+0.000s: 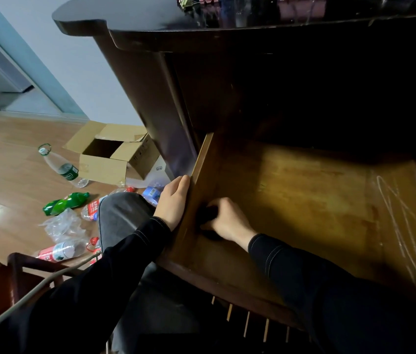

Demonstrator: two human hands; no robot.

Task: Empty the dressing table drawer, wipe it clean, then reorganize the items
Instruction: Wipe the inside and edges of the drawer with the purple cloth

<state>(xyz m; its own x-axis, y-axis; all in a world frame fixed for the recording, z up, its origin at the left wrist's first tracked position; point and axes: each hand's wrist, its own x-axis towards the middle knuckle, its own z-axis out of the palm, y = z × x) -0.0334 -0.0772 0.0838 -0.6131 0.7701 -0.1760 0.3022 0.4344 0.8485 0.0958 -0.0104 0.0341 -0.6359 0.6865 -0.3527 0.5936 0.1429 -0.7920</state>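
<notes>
The wooden drawer (316,200) of the dark dressing table (150,34) is pulled out, and its bottom is bare with pale scratches at the right. My left hand (173,203) grips the drawer's left wall from outside. Inside the drawer, at its near left corner, my right hand (227,221) presses a small dark object (208,213), which looks like a cloth, against the bottom. Most of that object is hidden under my fingers.
An open cardboard box (115,154) stands on the wooden floor to the left. Several plastic bottles, among them a green one (65,203), and crumpled plastic (62,224) lie around it. A dark wooden chair (2,277) is at the lower left. Small items (202,0) sit on the tabletop.
</notes>
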